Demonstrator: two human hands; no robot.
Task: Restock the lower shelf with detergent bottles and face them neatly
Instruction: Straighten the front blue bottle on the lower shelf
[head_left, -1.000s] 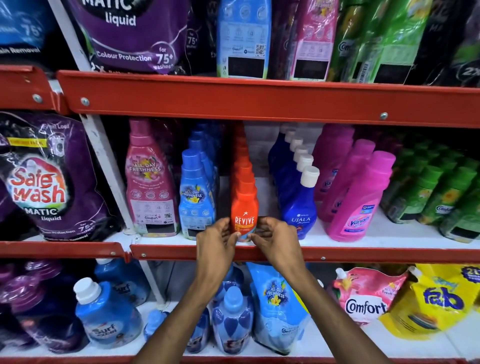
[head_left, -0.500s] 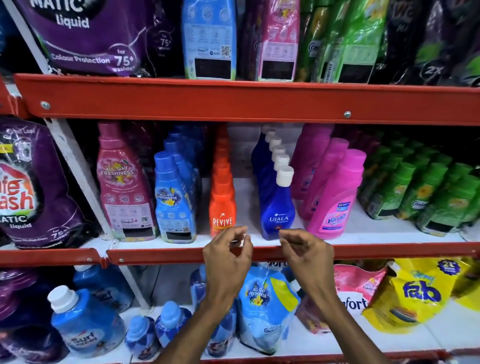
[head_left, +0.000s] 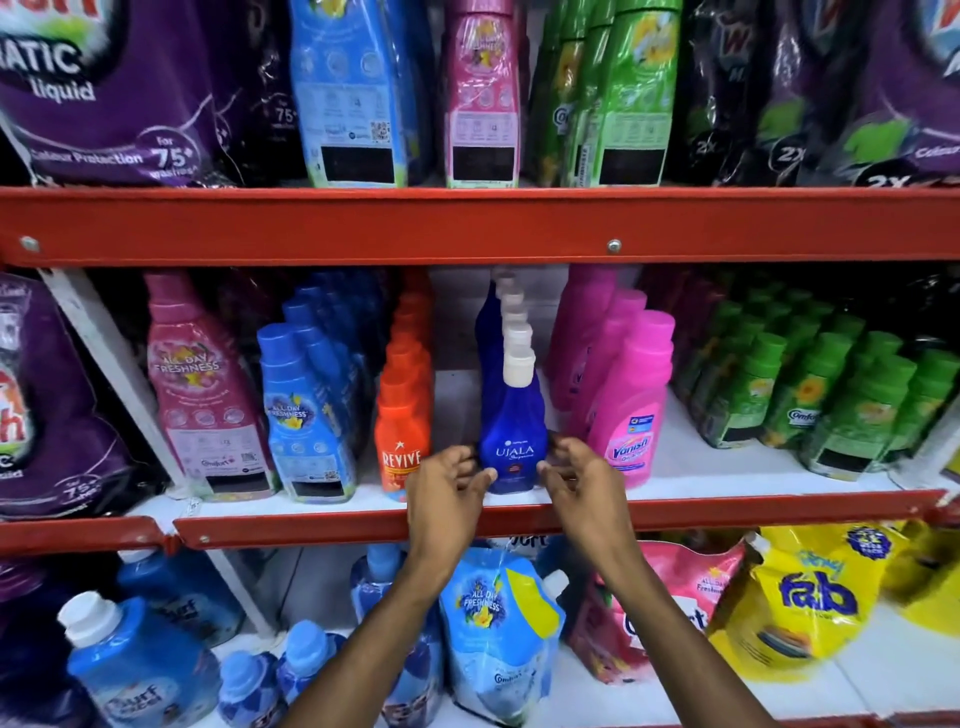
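A dark blue Ujala bottle (head_left: 513, 426) with a white cap stands upright at the front of its row on the middle shelf (head_left: 675, 470). My left hand (head_left: 447, 493) touches its lower left side with fingertips, and my right hand (head_left: 584, 483) touches its lower right side. Both hands cup the bottle's base. To its left stands the orange Revive bottle (head_left: 402, 441), heading its own row. A pink Vanish bottle (head_left: 634, 410) stands to the right.
Blue (head_left: 304, 415) and pink (head_left: 202, 395) Comfort bottles stand further left, green bottles (head_left: 810, 400) to the right. A red shelf lip (head_left: 363, 525) runs below my hands. Refill pouches (head_left: 493, 629) and a yellow Fab pouch (head_left: 810, 597) fill the shelf underneath.
Both hands have left the orange Revive bottle and moved right onto the blue Ujala bottle. The view has shifted right as well.
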